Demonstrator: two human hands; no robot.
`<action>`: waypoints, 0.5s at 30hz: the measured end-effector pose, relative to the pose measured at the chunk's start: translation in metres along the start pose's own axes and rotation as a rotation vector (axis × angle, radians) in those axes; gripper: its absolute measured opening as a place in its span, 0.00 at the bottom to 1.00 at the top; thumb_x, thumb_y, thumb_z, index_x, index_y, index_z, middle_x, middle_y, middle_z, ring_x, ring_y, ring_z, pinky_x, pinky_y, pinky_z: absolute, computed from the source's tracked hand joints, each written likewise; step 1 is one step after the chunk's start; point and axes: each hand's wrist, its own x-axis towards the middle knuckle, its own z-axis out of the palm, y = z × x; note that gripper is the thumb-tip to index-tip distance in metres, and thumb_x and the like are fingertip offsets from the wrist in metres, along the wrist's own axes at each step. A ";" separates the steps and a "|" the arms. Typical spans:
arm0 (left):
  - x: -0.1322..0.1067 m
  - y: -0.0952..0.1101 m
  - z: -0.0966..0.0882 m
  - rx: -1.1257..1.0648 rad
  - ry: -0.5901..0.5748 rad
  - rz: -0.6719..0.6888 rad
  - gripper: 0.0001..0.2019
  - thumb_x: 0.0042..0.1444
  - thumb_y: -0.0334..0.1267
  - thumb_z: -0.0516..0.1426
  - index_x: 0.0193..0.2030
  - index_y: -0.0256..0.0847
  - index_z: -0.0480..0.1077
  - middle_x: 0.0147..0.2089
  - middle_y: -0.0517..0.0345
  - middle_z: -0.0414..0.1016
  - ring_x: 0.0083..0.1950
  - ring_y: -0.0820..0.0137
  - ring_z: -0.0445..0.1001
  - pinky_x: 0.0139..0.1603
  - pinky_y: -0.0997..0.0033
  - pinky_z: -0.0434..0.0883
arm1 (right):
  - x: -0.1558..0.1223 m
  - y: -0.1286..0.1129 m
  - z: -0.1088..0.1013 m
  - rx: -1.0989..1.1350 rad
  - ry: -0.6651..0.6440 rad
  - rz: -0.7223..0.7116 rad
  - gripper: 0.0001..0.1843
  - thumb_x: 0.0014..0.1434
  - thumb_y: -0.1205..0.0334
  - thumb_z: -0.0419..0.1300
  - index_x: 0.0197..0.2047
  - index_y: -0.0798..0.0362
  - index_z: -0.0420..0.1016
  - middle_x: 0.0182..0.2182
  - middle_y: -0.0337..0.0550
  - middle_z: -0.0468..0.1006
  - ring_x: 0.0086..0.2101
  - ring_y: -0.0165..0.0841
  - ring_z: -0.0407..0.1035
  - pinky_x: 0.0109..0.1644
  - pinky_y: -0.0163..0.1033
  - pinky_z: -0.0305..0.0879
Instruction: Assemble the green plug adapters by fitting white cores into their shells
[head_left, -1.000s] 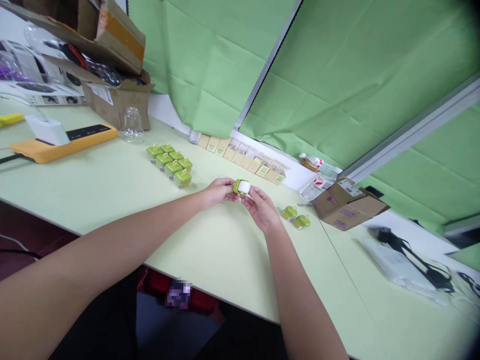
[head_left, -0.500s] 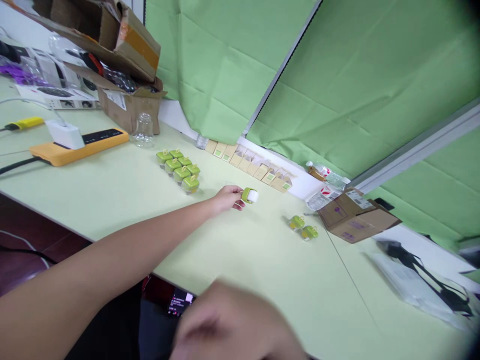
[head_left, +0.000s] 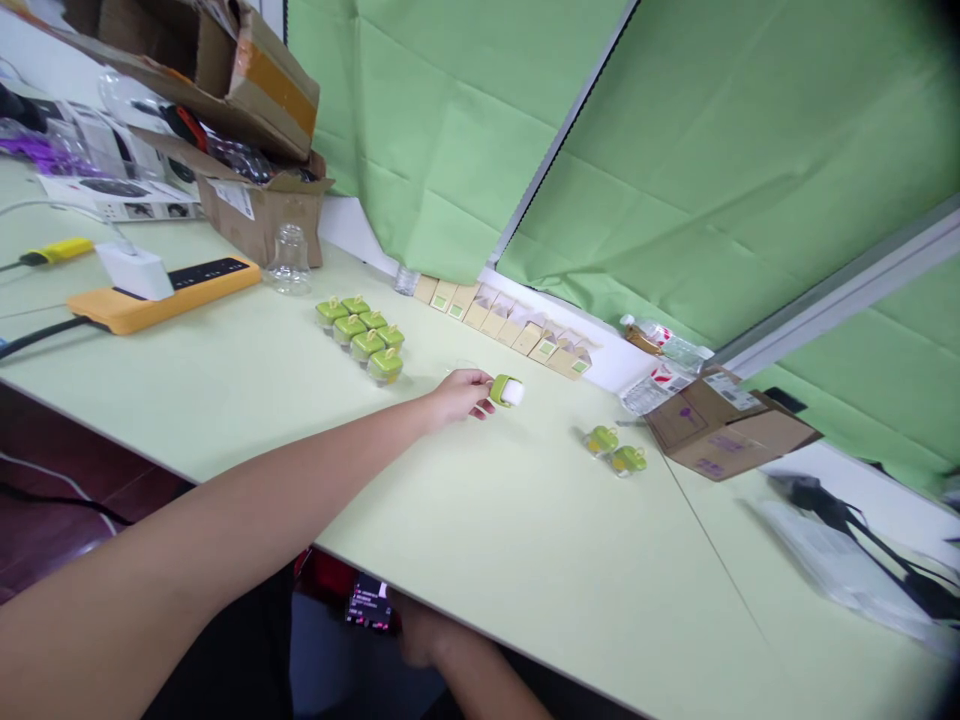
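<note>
My left hand [head_left: 463, 395] reaches over the middle of the table, its fingers closed on a small green-lidded container [head_left: 507, 390] turned sideways, its white part facing right. My right hand [head_left: 417, 628] is below the table's front edge, in shadow. Beside it a lit phone-like screen [head_left: 369, 602] shows; my right fingers are hidden, so I cannot tell whether they touch it. To the left of my left hand stand several clear containers with green lids and loops [head_left: 367, 340] in two rows. Two similar containers [head_left: 616, 450] with something yellow inside stand to the right.
Small cardboard boxes [head_left: 502, 318] line the back edge of the pale table [head_left: 480, 520]. An orange power strip [head_left: 187, 290], a clear jar [head_left: 289, 262] and open cartons [head_left: 259, 205] are at the left. Another carton [head_left: 724, 425], plastic packaging [head_left: 660, 365] and black straps [head_left: 862, 540] lie right.
My right hand has dropped from in front of the camera to below the table edge. My left hand still holds the container in nearly the same place; the view has shifted slightly.
</note>
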 end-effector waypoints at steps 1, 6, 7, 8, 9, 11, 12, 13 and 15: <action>0.000 0.000 0.000 0.001 0.004 -0.004 0.01 0.58 0.28 0.58 0.35 0.35 0.71 0.32 0.56 0.75 0.28 0.74 0.75 0.32 0.71 0.71 | -0.001 -0.001 0.001 -0.019 -0.046 0.049 0.32 0.42 0.73 0.63 0.54 0.50 0.77 0.49 0.50 0.81 0.46 0.48 0.77 0.51 0.51 0.73; 0.001 -0.001 0.000 -0.006 0.012 -0.011 0.01 0.58 0.29 0.60 0.35 0.35 0.71 0.33 0.56 0.75 0.28 0.74 0.74 0.31 0.73 0.71 | -0.016 -0.009 -0.010 -0.041 -0.084 0.099 0.32 0.48 0.69 0.61 0.59 0.48 0.73 0.56 0.54 0.77 0.54 0.53 0.73 0.58 0.57 0.68; 0.002 -0.002 0.000 -0.013 0.011 -0.006 0.02 0.57 0.30 0.61 0.35 0.35 0.71 0.33 0.56 0.76 0.28 0.75 0.74 0.31 0.73 0.71 | -0.022 -0.011 -0.016 -0.041 -0.045 0.092 0.29 0.51 0.67 0.60 0.58 0.48 0.74 0.56 0.54 0.77 0.55 0.54 0.72 0.59 0.59 0.67; 0.002 -0.002 0.000 -0.019 0.010 -0.004 0.03 0.56 0.31 0.62 0.35 0.35 0.71 0.33 0.56 0.76 0.28 0.75 0.74 0.31 0.74 0.70 | -0.030 -0.013 -0.023 -0.042 -0.007 0.080 0.25 0.54 0.64 0.59 0.56 0.48 0.75 0.56 0.53 0.77 0.55 0.54 0.72 0.60 0.59 0.65; 0.002 -0.002 0.000 -0.022 0.010 -0.002 0.04 0.56 0.31 0.62 0.35 0.35 0.71 0.32 0.56 0.75 0.28 0.75 0.74 0.31 0.74 0.70 | -0.040 -0.016 -0.032 -0.038 0.022 0.053 0.21 0.57 0.61 0.57 0.54 0.48 0.77 0.54 0.52 0.79 0.55 0.54 0.72 0.60 0.59 0.64; 0.002 -0.002 0.000 -0.012 0.009 -0.004 0.03 0.57 0.31 0.61 0.35 0.35 0.71 0.32 0.57 0.75 0.28 0.75 0.74 0.31 0.74 0.70 | -0.064 -0.022 -0.052 0.052 0.016 -0.062 0.15 0.59 0.58 0.57 0.47 0.44 0.80 0.45 0.43 0.84 0.48 0.47 0.77 0.58 0.51 0.67; 0.002 -0.002 0.000 -0.002 0.007 -0.005 0.02 0.57 0.30 0.61 0.35 0.35 0.71 0.32 0.57 0.75 0.28 0.75 0.74 0.31 0.74 0.70 | -0.078 -0.027 -0.062 0.141 -0.017 -0.180 0.13 0.59 0.57 0.58 0.45 0.41 0.80 0.40 0.38 0.84 0.43 0.41 0.78 0.53 0.44 0.70; 0.002 -0.002 0.000 0.008 0.005 -0.006 0.02 0.58 0.30 0.60 0.35 0.35 0.71 0.32 0.57 0.75 0.28 0.75 0.74 0.31 0.74 0.70 | -0.093 -0.031 -0.072 0.221 -0.042 -0.301 0.11 0.60 0.55 0.58 0.43 0.39 0.81 0.37 0.35 0.84 0.40 0.38 0.79 0.48 0.39 0.72; 0.002 -0.002 0.001 0.021 0.000 -0.002 0.01 0.59 0.30 0.59 0.35 0.36 0.71 0.32 0.56 0.75 0.28 0.74 0.75 0.31 0.73 0.70 | -0.124 -0.040 -0.089 0.265 -0.031 -0.371 0.08 0.59 0.52 0.61 0.40 0.37 0.81 0.33 0.32 0.83 0.36 0.35 0.79 0.41 0.35 0.72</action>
